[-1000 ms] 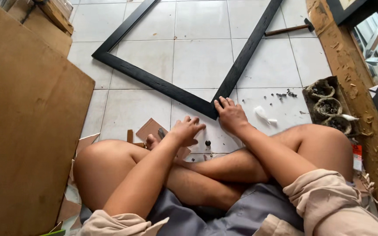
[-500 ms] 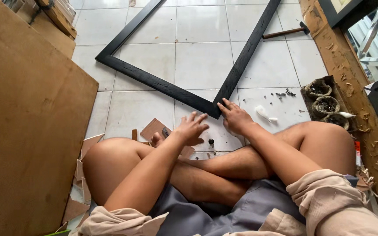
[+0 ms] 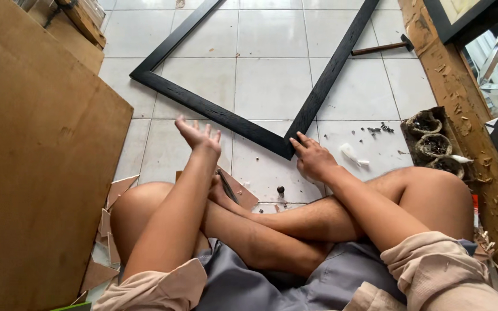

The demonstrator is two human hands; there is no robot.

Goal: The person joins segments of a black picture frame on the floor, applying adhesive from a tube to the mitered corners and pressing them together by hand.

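A black wooden picture frame (image 3: 214,112) lies flat on the white tiled floor, one corner pointing at my crossed legs. My right hand (image 3: 312,156) rests with its fingers on that near corner of the frame. My left hand (image 3: 198,137) is raised above the floor, fingers spread, holding nothing. It hovers just left of the frame's near rail.
A large brown board (image 3: 36,167) leans at the left. Cardboard scraps (image 3: 116,190) lie by my knee. A hammer (image 3: 381,47) lies beyond the frame. A small tray of round cups (image 3: 433,144) and a wooden plank (image 3: 462,109) are at the right.
My left hand has lifted off the floor by my foot and moved up and left, opening. My right hand has stayed on the frame corner.
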